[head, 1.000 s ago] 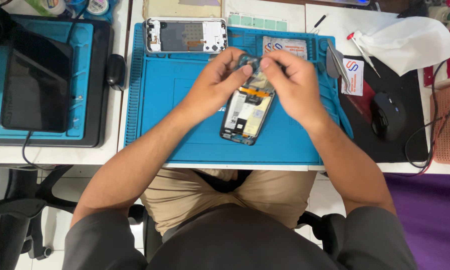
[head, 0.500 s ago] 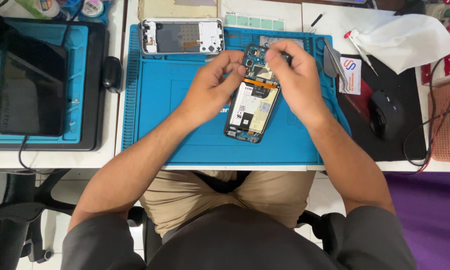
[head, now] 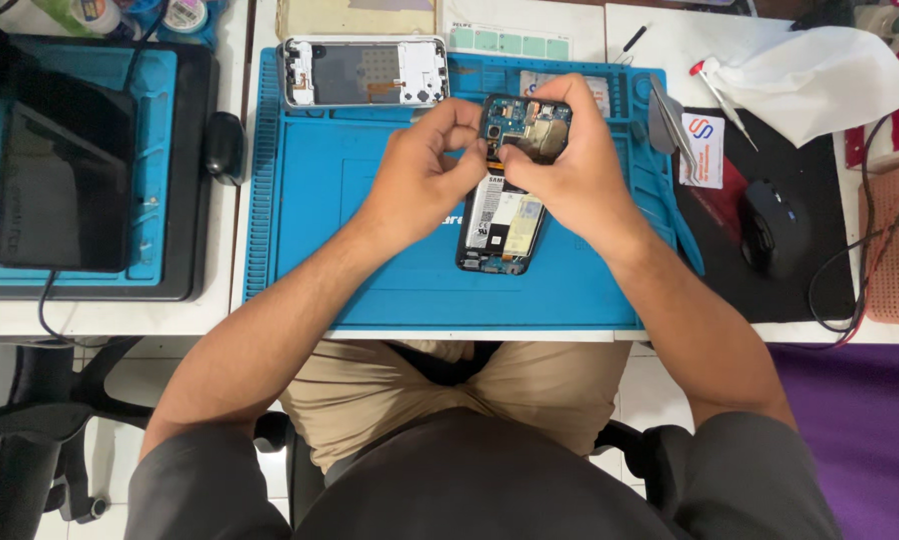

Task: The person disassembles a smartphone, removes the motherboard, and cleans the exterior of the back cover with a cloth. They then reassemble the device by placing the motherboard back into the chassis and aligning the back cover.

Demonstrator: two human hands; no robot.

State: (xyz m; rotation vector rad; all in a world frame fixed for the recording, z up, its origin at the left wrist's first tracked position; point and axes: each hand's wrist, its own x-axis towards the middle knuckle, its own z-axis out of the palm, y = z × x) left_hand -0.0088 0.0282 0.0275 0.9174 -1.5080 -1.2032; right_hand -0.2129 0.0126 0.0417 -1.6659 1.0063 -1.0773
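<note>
With both your left hand and right hand pinched together on the opened phone near the blue mat's far edge, a slip could tear its thin flex connector.

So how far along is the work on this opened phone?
Done: the grey-and-white phone back frame is off and lies at the top of the blue silicone work mat. In hand: both hands, left and right, pinch at the upper circuit board of the opened black smartphone. Left: the battery and lower board look still in place.
</note>
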